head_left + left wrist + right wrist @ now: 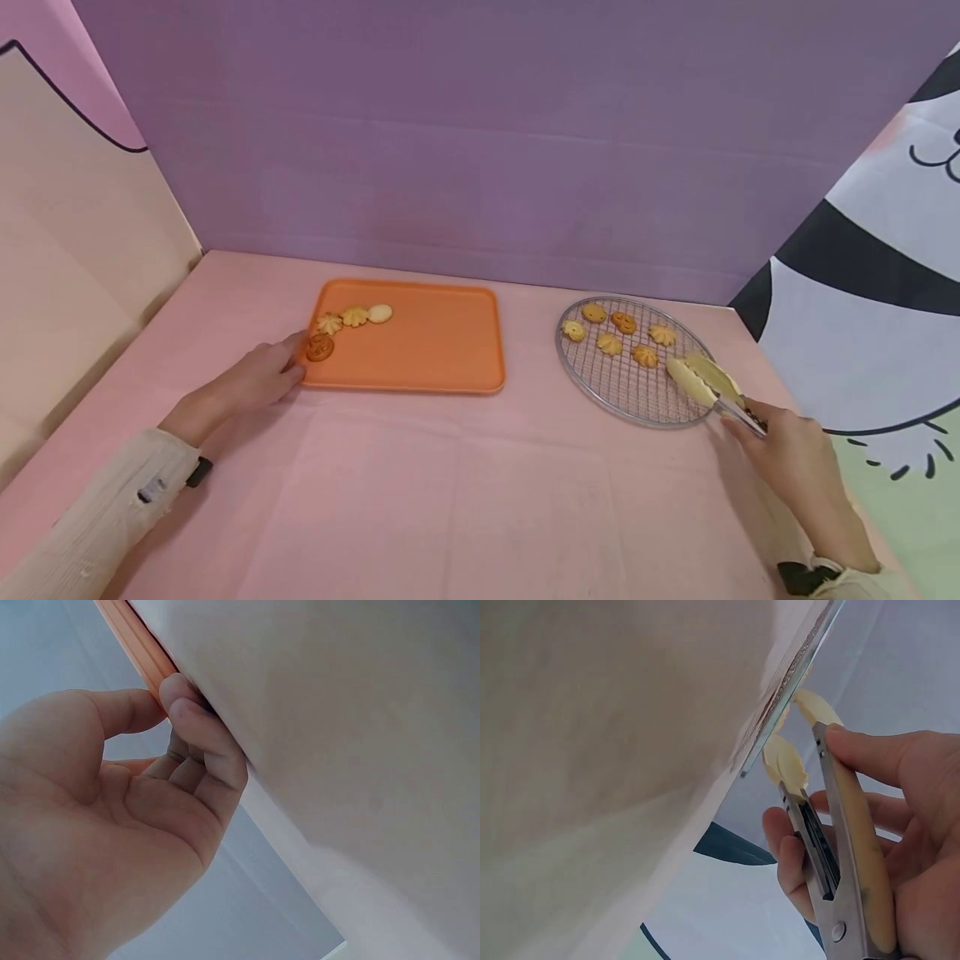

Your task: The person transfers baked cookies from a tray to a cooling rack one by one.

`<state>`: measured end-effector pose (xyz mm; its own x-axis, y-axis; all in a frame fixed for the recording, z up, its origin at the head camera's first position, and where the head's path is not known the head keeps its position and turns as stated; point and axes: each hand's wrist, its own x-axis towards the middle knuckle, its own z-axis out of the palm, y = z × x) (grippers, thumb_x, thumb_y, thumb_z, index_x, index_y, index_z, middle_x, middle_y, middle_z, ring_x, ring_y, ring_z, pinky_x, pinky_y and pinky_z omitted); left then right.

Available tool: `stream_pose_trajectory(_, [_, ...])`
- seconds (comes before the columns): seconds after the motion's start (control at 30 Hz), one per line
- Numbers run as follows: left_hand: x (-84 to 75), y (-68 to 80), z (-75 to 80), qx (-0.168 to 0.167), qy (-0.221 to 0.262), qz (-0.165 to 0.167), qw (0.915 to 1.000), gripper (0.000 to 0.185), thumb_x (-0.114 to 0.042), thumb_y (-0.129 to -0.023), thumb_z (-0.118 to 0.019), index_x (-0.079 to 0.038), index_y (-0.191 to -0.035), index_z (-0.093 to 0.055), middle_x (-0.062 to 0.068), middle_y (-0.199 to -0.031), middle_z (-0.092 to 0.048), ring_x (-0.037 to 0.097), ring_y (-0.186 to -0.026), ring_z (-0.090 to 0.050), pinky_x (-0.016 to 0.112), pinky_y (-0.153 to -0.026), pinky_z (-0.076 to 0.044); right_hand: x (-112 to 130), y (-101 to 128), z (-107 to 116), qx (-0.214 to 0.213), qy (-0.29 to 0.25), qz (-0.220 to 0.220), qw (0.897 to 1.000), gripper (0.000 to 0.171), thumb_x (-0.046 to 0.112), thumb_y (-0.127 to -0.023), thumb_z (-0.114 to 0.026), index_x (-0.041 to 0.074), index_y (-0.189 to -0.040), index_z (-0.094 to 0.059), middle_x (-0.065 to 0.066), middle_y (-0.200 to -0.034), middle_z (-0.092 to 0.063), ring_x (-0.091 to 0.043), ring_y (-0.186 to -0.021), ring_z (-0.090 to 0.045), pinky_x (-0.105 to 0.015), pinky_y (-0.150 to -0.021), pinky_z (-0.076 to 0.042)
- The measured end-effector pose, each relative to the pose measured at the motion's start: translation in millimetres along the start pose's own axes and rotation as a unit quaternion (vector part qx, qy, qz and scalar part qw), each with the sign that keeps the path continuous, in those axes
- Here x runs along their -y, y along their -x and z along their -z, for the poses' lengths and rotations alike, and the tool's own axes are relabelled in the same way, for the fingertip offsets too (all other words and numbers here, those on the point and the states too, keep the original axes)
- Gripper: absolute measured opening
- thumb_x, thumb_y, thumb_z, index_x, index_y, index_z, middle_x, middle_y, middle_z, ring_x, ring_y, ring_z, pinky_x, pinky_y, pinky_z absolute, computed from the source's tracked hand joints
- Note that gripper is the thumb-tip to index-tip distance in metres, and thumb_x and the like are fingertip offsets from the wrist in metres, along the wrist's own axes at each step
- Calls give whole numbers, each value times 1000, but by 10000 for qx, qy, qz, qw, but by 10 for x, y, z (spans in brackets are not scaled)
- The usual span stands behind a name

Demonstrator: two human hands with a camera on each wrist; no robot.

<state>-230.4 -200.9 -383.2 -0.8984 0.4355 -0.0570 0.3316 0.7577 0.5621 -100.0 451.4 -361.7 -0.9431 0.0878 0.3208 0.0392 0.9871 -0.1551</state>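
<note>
My left hand (258,377) grips the left end of an orange tray (442,350), thumb on the rim and fingers curled at its edge, as the left wrist view (161,772) shows. Several cookies lie in the tray's upper left, including a brown round cookie (320,347) and a pale oval cookie (380,313). My right hand (795,450) holds tongs (840,847) with metal arms and pale yellow tips. Those tips stand apart over the right side of a round wire rack (618,396), close to a flower-shaped cookie (645,356). I cannot tell whether they touch anything.
More cookies sit on the rack, among them a round cookie (594,312) and a pretzel-like cookie (623,322). Pink cloth (465,483) covers the table. A purple backdrop (480,167) rises behind, with printed panels at both sides.
</note>
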Motion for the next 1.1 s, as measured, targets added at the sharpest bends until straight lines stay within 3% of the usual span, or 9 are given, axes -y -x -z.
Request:
stream_pose_trajectory(0.13, [2,-1,-3,-28,-49,-10,10000,64,-9,-100,-49,14,-151,-20,2,-66,-47,15,-58,-47,33,-60,-41,42,0,11,-56,66,-20,10000,53,27,-89,-75,-13,-122,-62,-32,-79,-63,-26,-54,-40,-34,-47,-29])
stream_pose_trajectory(0.4, [7,-7,-16,-37,-176,17,9998,64,-10,-100,-50,14,-151,-21,7,-78,-50,19,-73,-53,40,-79,-44,126,24,32,-100,40,-105,9999,54,28,-90,-72,-13,-124,-61,-33,-84,-63,-25,-53,-42,-34,-44,-29])
stream_pose_trajectory(0.57, [24,-18,-18,-28,-161,4,9999,64,-9,-100,-50,13,-152,-20,5,-71,-47,18,-65,-50,40,-77,-44,188,25,61,-396,-50,6,9992,51,27,-90,-73,-10,-124,-63,-29,-81,-65,-26,-55,-44,-33,-45,-29])
stream_pose_trajectory(0.63, [31,-19,-16,-59,-182,-32,9998,65,-9,-100,-51,13,-152,-20,4,-72,-47,19,-70,-53,41,-78,-43,233,20,85,-494,-93,47,9987,52,29,-89,-74,-9,-125,-63,-26,-77,-66,-27,-56,-47,-33,-46,-31])
stream_pose_trajectory(0.77, [49,-23,-16,-74,-232,-46,9997,65,-10,-100,-51,13,-152,-21,5,-74,-49,22,-75,-55,42,-80,-43,371,6,142,-271,-88,-56,9996,72,44,-88,-73,-8,-134,-56,-25,-85,-67,-30,-65,-57,-35,-50,-38])
stream_pose_trajectory(0.87, [53,-24,-17,-66,-233,-42,9997,65,-10,-100,-51,12,-152,-20,4,-72,-47,19,-69,-52,42,-79,-44,486,-3,178,-104,-148,-56,9998,84,53,-83,-75,-8,-138,-52,-29,-97,-66,-35,-76,-63,-40,-54,-45])
stream_pose_trajectory(1.1, [47,-21,-10,-40,-152,-39,9999,65,-10,-100,-50,12,-152,-20,2,-66,-45,16,-61,-48,38,-73,-43,709,-23,216,-168,-477,220,9985,83,50,-79,-80,-7,-134,-55,-23,-93,-67,-34,-77,-62,-37,-56,-44])
